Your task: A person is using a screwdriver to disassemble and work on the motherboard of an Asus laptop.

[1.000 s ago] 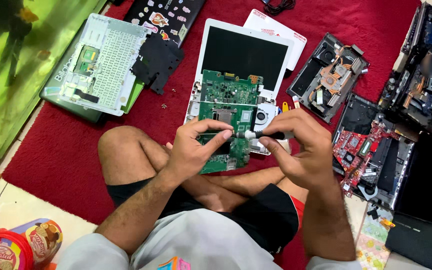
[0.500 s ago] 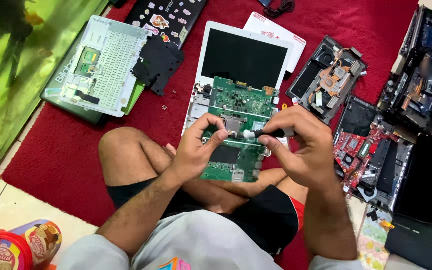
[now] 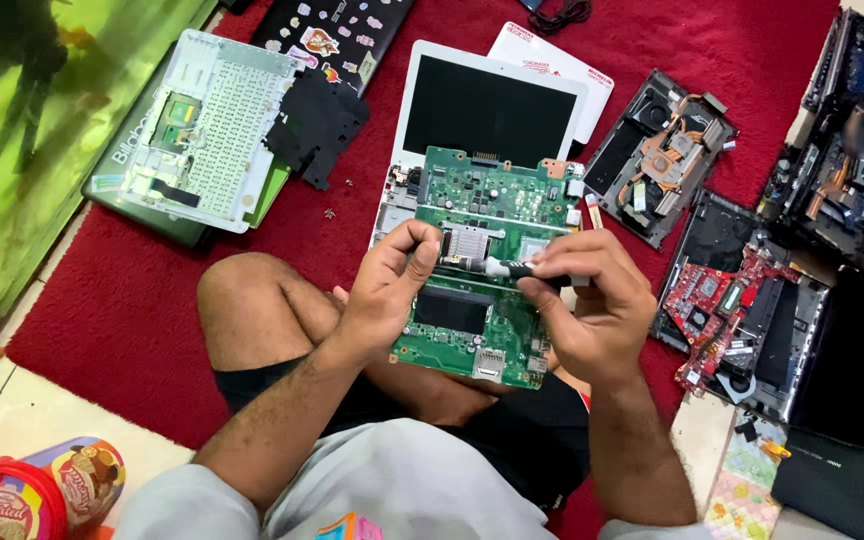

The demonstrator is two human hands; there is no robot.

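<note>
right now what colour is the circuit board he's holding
Green circuit board, clearest in the head view.

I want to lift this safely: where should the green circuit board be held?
Hold the green circuit board by its bare side edges, coming in from the left as the left hand does. It lies flat, its face crowded with chips, while the right hand works a small screwdriver over it.

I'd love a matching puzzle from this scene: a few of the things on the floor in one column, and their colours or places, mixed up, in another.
Things:
1. circuit board
2. rug
3. open laptop
4. screwdriver

Descriptions:
A. red, under everything
B. white frame, dark screen
C. between both hands' fingers
D. green, over the lap

Pairs: 1-D, 2-A, 3-B, 4-C. The left hand and right hand hold the tool above the board.
</note>
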